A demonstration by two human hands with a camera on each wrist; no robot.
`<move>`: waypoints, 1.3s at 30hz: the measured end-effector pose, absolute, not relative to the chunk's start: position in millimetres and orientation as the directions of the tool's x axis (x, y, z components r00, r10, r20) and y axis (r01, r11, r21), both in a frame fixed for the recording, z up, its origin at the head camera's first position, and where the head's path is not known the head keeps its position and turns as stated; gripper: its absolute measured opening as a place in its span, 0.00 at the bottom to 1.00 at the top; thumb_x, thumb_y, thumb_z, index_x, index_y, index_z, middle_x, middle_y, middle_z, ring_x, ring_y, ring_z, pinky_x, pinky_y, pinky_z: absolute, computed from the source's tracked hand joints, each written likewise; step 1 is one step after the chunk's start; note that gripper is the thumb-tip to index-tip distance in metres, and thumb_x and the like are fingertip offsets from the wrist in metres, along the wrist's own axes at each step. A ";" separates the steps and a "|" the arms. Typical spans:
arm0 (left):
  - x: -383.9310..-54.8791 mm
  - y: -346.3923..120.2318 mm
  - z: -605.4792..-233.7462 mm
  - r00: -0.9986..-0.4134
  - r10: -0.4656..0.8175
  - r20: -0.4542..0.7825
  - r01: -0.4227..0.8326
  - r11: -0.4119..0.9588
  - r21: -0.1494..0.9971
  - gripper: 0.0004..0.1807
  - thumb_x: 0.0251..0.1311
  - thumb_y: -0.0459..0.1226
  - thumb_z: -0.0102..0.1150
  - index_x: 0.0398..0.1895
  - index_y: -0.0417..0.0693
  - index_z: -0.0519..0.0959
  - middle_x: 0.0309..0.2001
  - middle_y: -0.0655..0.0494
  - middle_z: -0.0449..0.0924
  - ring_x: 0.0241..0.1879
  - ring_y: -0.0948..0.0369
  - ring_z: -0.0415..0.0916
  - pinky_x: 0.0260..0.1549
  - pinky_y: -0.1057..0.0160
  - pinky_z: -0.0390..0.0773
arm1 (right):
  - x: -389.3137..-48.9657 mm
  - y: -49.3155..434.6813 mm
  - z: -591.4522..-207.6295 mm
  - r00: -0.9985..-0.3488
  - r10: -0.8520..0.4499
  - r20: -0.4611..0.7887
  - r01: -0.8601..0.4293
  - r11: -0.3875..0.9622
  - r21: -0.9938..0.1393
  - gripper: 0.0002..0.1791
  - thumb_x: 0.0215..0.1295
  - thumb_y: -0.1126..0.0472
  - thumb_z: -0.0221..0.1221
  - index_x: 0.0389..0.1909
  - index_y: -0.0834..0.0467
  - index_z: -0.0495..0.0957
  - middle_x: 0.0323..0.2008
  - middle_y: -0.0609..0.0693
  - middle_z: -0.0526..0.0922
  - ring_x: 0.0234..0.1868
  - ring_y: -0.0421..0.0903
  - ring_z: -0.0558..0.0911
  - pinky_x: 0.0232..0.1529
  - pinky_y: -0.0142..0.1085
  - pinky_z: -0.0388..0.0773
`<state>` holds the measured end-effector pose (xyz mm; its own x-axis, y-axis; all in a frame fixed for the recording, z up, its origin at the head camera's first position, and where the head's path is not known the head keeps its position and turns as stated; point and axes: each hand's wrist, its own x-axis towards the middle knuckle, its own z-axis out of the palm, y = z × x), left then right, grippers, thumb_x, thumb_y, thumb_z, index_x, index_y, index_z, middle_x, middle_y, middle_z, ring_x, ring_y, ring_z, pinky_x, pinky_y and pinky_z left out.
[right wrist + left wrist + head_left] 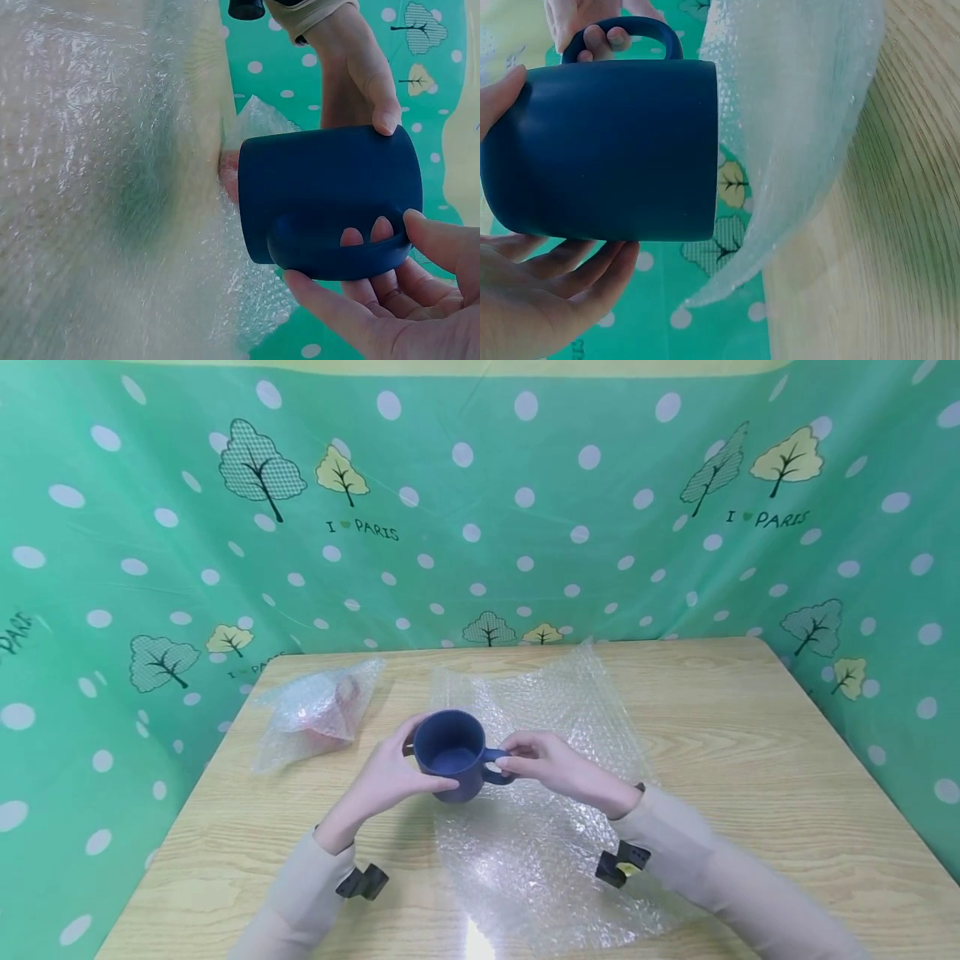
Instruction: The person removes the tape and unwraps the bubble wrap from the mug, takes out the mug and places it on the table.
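Note:
A dark blue mug point(467, 783) is held up over a sheet of bubble wrap point(517, 852), its mouth facing the head camera. My left hand point(390, 774) grips the mug's body from the left, thumb on the near side and fingers round the far side. At the other side my right hand point(551, 766) pinches the mug's handle point(337, 262), with fingertips passing through the loop in the right wrist view. The left wrist view shows the mug's smooth side point(607, 150) between the left thumb and fingers.
A bundle in bubble wrap point(318, 710), with something reddish inside, lies at the back left of the wooden table point(720, 735). The bubble wrap sheet runs from the table's back edge toward the front. A green dotted curtain point(480, 510) encloses the back and sides.

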<state>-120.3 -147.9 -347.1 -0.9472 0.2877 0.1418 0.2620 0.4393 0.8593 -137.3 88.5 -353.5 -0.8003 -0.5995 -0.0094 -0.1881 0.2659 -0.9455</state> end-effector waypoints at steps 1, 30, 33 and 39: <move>-117.0 -149.0 -343.6 -0.950 0.280 0.138 0.255 0.441 0.861 0.43 0.32 0.35 0.73 0.58 0.43 0.63 0.53 0.47 0.71 0.51 0.51 0.69 0.49 0.51 0.70 | -137.6 85.9 -353.1 -0.799 -0.602 -0.011 -0.191 0.270 -0.944 0.13 0.61 0.63 0.52 0.38 0.70 0.73 0.33 0.60 0.80 0.36 0.50 0.79 0.41 0.36 0.75; -99.7 -228.9 -372.2 -0.970 0.175 0.170 0.240 0.561 0.792 0.44 0.33 0.37 0.73 0.58 0.45 0.63 0.51 0.51 0.71 0.47 0.60 0.70 0.42 0.69 0.72 | -143.8 8.4 -364.6 -0.725 -0.685 -0.069 -0.080 0.183 -0.980 0.09 0.59 0.66 0.54 0.35 0.71 0.75 0.28 0.59 0.79 0.32 0.45 0.79 0.41 0.31 0.77; -98.1 -237.6 -373.7 -0.969 0.177 0.172 0.243 0.566 0.788 0.44 0.33 0.36 0.73 0.59 0.45 0.63 0.51 0.51 0.71 0.46 0.64 0.70 0.41 0.72 0.71 | -143.2 0.4 -367.6 -0.720 -0.689 -0.080 -0.055 0.171 -0.984 0.09 0.59 0.66 0.54 0.35 0.70 0.75 0.29 0.59 0.79 0.32 0.45 0.79 0.42 0.31 0.77; -95.6 -253.2 -377.2 -0.961 0.196 0.195 0.272 0.538 0.798 0.43 0.34 0.34 0.72 0.59 0.45 0.63 0.52 0.48 0.71 0.46 0.68 0.69 0.42 0.76 0.69 | -140.5 -16.4 -370.7 -0.725 -0.682 -0.097 -0.036 0.178 -0.983 0.08 0.59 0.67 0.54 0.34 0.70 0.75 0.28 0.57 0.79 0.30 0.41 0.77 0.40 0.31 0.77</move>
